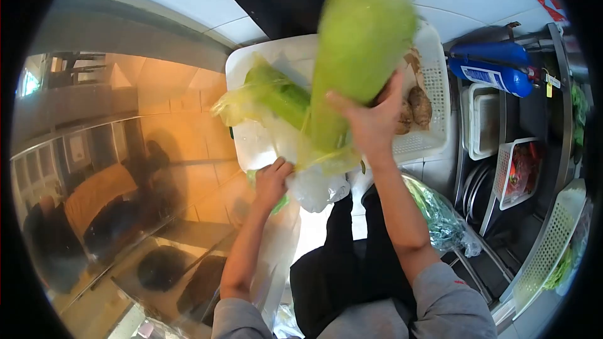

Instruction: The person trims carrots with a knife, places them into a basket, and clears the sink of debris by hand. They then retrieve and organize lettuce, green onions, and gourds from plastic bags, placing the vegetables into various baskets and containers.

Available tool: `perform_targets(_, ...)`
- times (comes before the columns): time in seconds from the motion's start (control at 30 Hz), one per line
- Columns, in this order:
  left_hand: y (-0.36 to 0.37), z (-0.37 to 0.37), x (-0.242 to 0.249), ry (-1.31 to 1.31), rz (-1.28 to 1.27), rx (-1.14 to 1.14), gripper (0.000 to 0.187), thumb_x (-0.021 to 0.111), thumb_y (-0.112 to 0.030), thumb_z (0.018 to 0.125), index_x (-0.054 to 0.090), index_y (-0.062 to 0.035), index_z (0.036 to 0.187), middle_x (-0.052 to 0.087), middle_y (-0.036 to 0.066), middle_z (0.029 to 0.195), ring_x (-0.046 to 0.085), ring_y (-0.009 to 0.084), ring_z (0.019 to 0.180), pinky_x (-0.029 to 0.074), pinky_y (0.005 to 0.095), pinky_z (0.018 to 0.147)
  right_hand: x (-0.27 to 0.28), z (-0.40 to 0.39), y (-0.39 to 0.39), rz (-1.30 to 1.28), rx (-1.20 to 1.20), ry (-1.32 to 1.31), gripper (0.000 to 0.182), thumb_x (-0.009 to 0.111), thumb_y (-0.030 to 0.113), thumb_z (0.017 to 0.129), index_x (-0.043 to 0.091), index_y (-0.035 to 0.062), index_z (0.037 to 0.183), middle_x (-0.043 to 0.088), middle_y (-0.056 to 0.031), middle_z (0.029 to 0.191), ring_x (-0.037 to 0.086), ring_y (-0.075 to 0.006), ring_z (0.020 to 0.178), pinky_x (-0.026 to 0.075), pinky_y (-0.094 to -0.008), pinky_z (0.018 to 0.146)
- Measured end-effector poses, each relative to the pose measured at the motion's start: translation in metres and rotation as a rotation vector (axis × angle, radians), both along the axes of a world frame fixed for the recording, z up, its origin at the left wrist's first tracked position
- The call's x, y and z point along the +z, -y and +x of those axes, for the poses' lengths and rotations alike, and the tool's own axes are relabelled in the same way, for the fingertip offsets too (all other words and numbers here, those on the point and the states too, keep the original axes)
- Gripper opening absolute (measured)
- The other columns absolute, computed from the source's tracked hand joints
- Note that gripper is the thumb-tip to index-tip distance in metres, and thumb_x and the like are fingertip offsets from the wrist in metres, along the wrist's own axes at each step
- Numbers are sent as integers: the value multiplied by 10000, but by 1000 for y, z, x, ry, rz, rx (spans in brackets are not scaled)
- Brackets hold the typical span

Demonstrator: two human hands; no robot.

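A large pale green gourd (364, 37), smeared by motion, stands tilted over a white plastic basket (242, 63). My right hand (374, 122) grips it from the side, thumb across its front. The gourd's lower end is inside a thin yellow plastic bag (326, 160). Lower left of that, my left hand (273, 182) is closed on the bag's edge. Another long green vegetable (276, 91), partly wrapped in yellow plastic, lies in the basket. Brown taro-like roots (419, 107) sit at the basket's right side, partly hidden by my right hand.
At right, a metal rack holds a blue cylinder (493, 68), white trays (483, 119) and a basket of red items (521, 172). Bagged leafy greens (440, 213) lie near my right elbow. A glass panel (182, 169) reflecting orange light runs along the left.
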State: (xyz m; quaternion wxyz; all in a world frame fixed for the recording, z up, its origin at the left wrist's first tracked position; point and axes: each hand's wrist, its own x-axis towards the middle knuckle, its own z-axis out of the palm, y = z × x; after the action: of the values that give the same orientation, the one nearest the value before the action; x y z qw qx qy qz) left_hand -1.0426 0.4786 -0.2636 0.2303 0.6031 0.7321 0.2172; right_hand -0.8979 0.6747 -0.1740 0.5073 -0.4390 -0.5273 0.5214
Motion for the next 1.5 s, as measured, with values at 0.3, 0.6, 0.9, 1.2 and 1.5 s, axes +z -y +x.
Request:
perform_targets(0.3, 48, -50, -19, 63, 68, 602, 66, 529, 2, 705, 501, 1, 765, 522, 162, 680, 529, 295, 636, 413, 342, 576, -5, 95, -110, -577, 63, -549, 647, 552, 465, 766, 416, 17, 1212, 511, -134, 1132, 519, -251, 996, 423, -363, 862)
perform_targets(0.6, 37, -43, -21, 279, 157, 645, 56, 511, 31, 713, 501, 5, 762, 521, 86, 679, 501, 195, 661, 407, 296, 617, -123, 106, -80, -914, 321, 104, 570, 583, 428, 754, 503, 28, 1152, 571, -92, 1016, 561, -188, 900, 469, -306, 758)
perform_targets(0.9, 28, 5, 20, 683, 25, 502, 220, 522, 21, 727, 584, 8, 937, 597, 115, 840, 571, 199, 795, 432, 274, 734, -113, 13, -72, -344, 288, 640, 578, 635, 378, 747, 491, 7, 1166, 597, -155, 1006, 547, -298, 979, 427, -354, 835)
perform_targets(1.2, 43, 42, -3, 133, -425, 322, 586, 626, -265, 724, 388, -37, 1208, 602, 209, 818, 594, 377, 723, 473, 401, 613, -127, -84, 85, 95, 568, 1100, 566, 638, 118, 714, 395, -47, 1198, 372, -285, 1201, 413, -402, 1081, 407, -403, 864)
perform_targets(1.5, 41, 81, -27, -67, -306, 399, 487, 662, -161, 649, 480, -121, 1099, 466, 170, 1153, 594, 352, 697, 479, 418, 581, -127, -98, 85, -175, 438, 1235, 1116, 800, 349, 565, 88, 50, 1370, 369, -313, 1171, 402, -432, 1098, 413, -429, 871)
